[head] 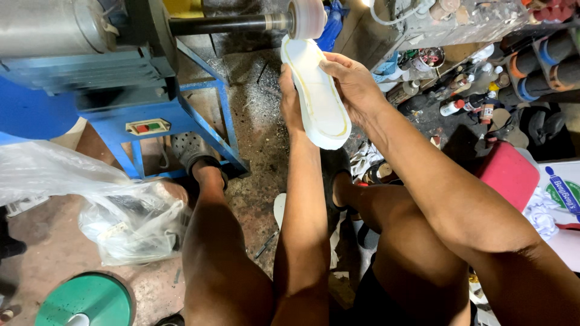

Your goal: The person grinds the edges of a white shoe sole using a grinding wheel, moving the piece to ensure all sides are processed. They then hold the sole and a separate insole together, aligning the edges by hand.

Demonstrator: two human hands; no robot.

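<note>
The floor [254, 151] is bare, dirty concrete, dusted with pale grit just below the hands. The blue metal stand [205, 121] of a machine rests on it to the left of the hands. Further left and lower lies a crumpled clear plastic bag [121, 217], and a round green lid [84, 300] sits near the bottom left corner. To the right of the hands, small bottles [465, 105] and dark rolls [544, 66] are scattered near a red stool [509, 175].
</note>
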